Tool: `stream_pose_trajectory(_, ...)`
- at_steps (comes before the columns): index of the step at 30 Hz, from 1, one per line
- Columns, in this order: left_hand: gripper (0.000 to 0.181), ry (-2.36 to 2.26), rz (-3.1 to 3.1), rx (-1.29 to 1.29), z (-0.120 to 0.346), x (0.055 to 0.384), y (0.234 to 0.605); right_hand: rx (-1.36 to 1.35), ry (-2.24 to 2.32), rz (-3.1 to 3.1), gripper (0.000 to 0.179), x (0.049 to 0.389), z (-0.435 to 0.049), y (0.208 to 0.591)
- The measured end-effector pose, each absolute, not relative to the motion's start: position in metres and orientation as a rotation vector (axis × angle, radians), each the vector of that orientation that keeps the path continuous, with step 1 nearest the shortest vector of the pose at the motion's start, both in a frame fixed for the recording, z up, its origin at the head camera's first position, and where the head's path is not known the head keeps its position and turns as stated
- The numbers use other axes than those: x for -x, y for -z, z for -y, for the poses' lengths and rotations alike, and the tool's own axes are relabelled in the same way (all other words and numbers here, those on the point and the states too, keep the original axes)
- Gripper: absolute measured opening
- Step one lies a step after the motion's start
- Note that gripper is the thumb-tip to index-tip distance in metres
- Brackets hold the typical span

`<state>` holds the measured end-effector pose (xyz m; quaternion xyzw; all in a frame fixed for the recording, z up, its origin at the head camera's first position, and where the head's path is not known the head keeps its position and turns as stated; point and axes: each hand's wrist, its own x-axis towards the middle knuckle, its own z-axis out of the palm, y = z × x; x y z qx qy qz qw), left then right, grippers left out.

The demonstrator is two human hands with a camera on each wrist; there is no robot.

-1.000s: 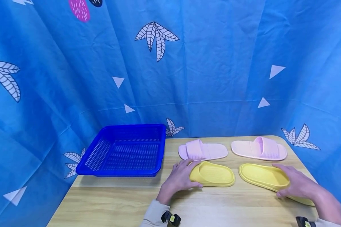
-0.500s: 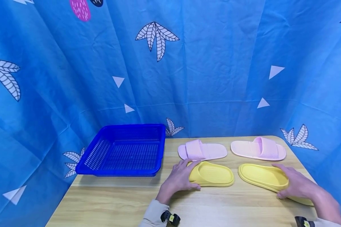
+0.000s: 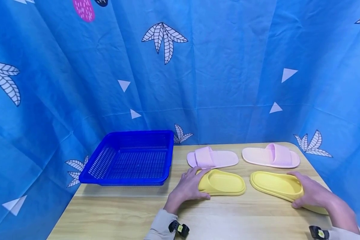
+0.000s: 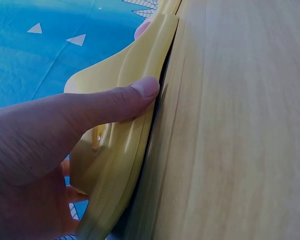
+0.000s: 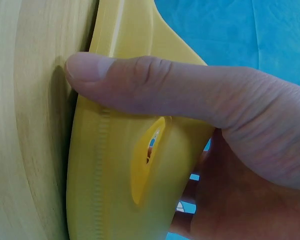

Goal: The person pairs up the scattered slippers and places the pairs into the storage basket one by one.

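Two yellow slide slippers lie on the wooden table with their heels toward each other. My left hand (image 3: 187, 186) grips the toe of the left yellow slipper (image 3: 228, 184), thumb on the near side and fingers over the far side. In the left wrist view the thumb presses along the edge of this slipper (image 4: 122, 165), close over the tabletop. My right hand (image 3: 313, 192) holds the right yellow slipper (image 3: 276, 184) across its upper. The right wrist view shows the thumb over the side of that slipper (image 5: 102, 170), above a slot; its other fingers are partly hidden behind.
Behind the yellow pair lie two pink slippers, the left one (image 3: 226, 158) and the right one (image 3: 256, 156). A blue plastic basket (image 3: 126, 182) stands at the table's back left. A blue patterned curtain (image 3: 228, 66) surrounds the wooden table (image 3: 114, 213).
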<state>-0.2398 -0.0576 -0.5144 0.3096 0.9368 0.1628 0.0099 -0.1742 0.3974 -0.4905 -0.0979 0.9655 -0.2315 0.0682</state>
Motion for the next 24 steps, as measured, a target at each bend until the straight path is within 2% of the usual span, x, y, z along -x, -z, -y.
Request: stream_pose_trajectory(24, 0.101, -0.627, -2.972, -0.975, 0.060, 0.241, 0.503, 0.299, 0.682, -3.038, 0.109, 0.168, -0.393, 0.480)
